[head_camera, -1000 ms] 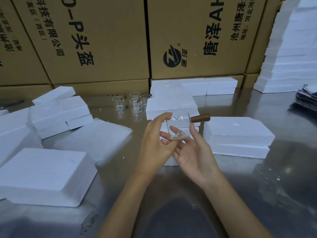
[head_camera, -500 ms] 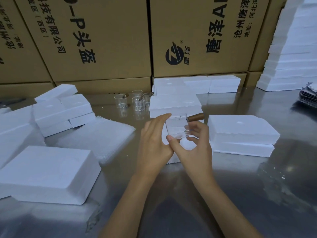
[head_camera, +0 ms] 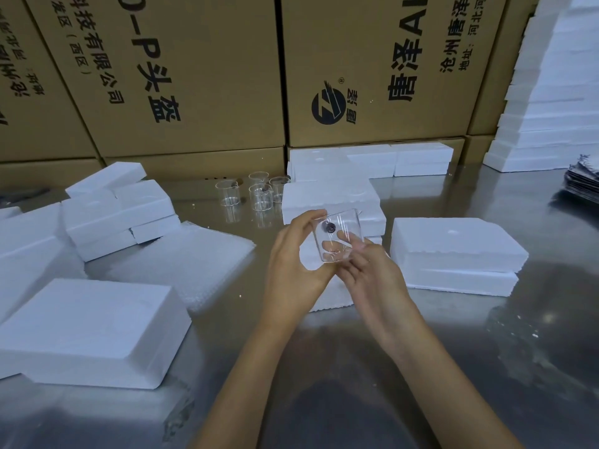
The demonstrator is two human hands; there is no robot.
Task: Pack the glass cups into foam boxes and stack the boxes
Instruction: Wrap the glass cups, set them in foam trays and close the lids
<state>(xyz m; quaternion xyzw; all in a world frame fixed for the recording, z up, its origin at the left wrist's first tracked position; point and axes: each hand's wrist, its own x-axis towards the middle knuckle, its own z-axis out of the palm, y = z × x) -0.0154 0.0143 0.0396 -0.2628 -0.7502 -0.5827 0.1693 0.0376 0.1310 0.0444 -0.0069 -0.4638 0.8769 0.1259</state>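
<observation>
Both hands (head_camera: 327, 270) hold the glass cup (head_camera: 337, 236) upright, slightly tilted.

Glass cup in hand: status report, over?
Left hand and right hand both grip the glass cup, held above the table. Four more cups wait behind. Not yet boxed; nothing in the way.

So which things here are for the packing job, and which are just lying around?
For the job:
- glass cup held in both hands, left and right
- four spare cups on the table
- foam boxes

Just lying about:
- cardboard cartons behind
- dark pile at far right
</observation>
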